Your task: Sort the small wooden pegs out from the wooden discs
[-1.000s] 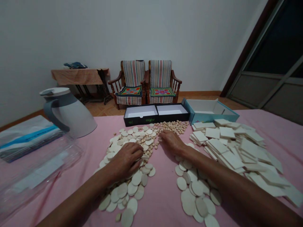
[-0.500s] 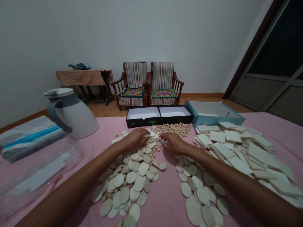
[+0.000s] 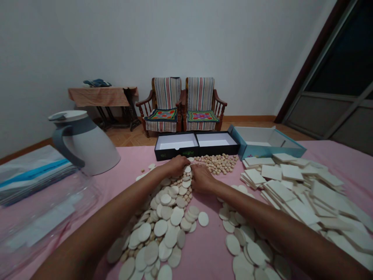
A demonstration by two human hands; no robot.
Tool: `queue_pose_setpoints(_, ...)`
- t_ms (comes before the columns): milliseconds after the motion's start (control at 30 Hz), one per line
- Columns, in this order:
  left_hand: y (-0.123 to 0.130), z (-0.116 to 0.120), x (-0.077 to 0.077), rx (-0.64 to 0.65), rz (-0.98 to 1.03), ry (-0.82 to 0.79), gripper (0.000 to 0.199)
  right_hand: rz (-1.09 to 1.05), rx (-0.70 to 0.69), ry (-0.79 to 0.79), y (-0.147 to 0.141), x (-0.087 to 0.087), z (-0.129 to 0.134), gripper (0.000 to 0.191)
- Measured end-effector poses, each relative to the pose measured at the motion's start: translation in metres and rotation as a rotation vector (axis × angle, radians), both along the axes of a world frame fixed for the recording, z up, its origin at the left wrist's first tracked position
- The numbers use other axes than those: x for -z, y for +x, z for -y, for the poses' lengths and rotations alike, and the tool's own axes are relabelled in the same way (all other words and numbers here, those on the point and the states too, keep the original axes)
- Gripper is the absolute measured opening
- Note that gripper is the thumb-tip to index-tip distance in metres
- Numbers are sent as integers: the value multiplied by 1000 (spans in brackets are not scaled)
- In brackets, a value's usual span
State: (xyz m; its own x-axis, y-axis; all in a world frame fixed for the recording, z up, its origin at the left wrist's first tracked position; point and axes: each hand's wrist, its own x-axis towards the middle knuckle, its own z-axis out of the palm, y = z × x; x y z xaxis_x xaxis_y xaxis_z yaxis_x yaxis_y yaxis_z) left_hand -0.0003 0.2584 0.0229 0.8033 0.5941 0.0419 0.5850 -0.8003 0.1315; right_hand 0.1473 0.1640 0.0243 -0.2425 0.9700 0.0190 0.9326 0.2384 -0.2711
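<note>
A long heap of pale, flat wooden discs [image 3: 177, 216] stretches toward me across the pink tablecloth, with small round wooden beads [image 3: 221, 164] at its far end and mixed in among it. At the heap's far end, my left hand [image 3: 177, 166] rests on the discs, fingers bent down and closed. Facing it from the right, my right hand [image 3: 201, 179] presses its curled fingers into the pile's edge by the beads. Whatever lies under the fingertips of either hand is hidden. Beneath my right forearm lies a second group of discs [image 3: 233, 244].
Behind the beads stand a black two-part box [image 3: 177, 153] and a light blue box [image 3: 271, 149]. Square wooden tiles [image 3: 291, 172] pile up at right. On the left are a white-and-grey jug [image 3: 99, 149], a tissue pack [image 3: 32, 167] and clear plastic packaging [image 3: 49, 221].
My right hand has moved left and pressed in against the pile, its fingers now bent. My left hand has shifted slightly right and away from me. The two hands are closer together.
</note>
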Motion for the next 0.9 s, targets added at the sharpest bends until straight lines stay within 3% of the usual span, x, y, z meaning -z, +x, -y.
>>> queue_pose_setpoints(233, -20, 5, -12, 36, -33, -89, 36, -259, -319, 5, 20, -4, 24, 40)
queue_pose_setpoints(333, -18, 6, -13, 13, 3, -64, 33, -229, -173, 56, 39, -5, 27, 39)
queue_pose_setpoints(467, 3, 3, -8, 42, 21, -48, 23, -36, 33, -14, 53, 2, 22, 27)
queue_pose_setpoints(633, 23, 0, -1, 86, -2, -60, 25, -19, -31, -21, 45, 11, 25, 27)
queue_pose_setpoints(767, 19, 5, -1, 108, -7, -75, 35, -87, -84, -57, 38, 12, 35, 29)
queue_pose_setpoints(900, 13, 13, -4, 141, -11, -98, 33, -265, -116, -37, 32, 12, 42, 42)
